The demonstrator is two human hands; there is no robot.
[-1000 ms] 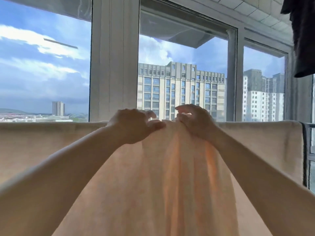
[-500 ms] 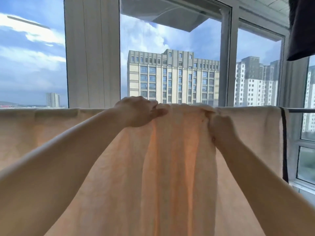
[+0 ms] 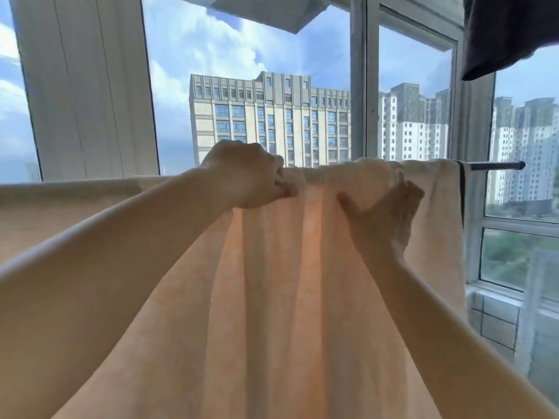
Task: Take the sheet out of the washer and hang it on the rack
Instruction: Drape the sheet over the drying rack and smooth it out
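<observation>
No readable text, labels, brands, numbers or signs anywhere in view.

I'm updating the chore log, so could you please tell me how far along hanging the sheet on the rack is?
Nearly finished. Done: the peach sheet is out of the washer and draped over the rack bar. In hand: the left hand grips the top fold, and the right hand holds bunched fabric near the bar. Left: spreading the gathered pleats between the hands towards the bar's bare right end, then letting go.
</observation>
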